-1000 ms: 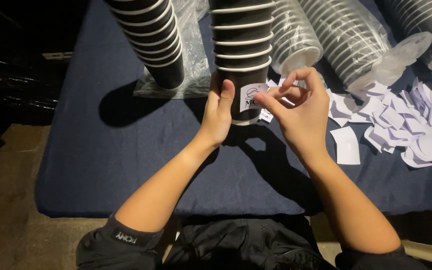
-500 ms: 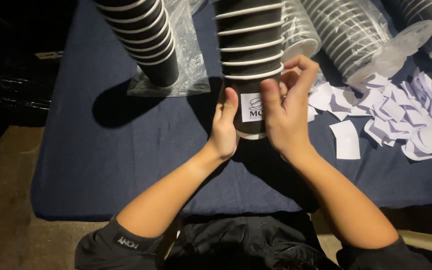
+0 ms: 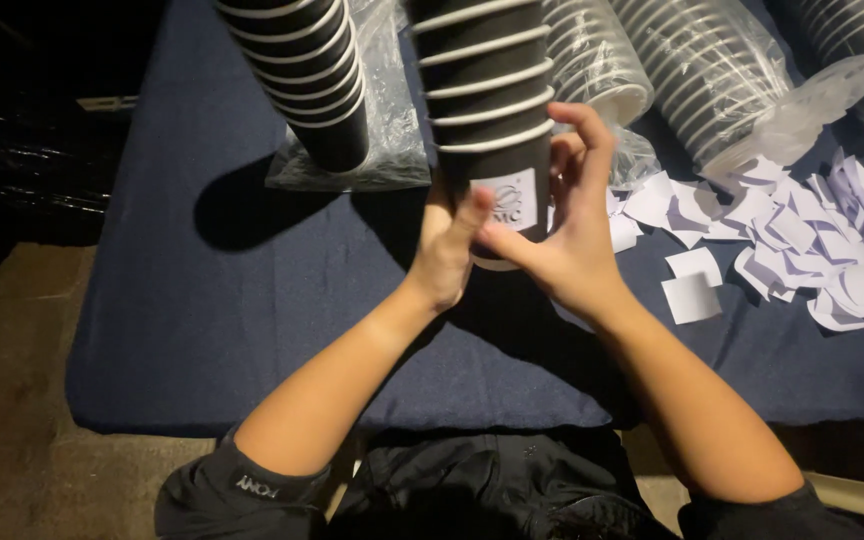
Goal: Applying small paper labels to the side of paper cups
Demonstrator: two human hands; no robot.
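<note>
A tall stack of black paper cups with white rims rises in front of me over a dark blue table. The lowest cup carries a white square sticker. My left hand grips this cup from the left, thumb against the sticker's lower corner. My right hand wraps the cup from the right, thumb under the sticker and fingers curled round its far side.
A second stack of black cups lies on a clear plastic bag to the left. Bagged sleeves of lids lie at the back right. Several white paper scraps are scattered on the right of the table.
My right hand has gone from pinching a sticker beside the cup to closing round the cup over the stuck-on sticker. The cup stack has come nearer to me.
</note>
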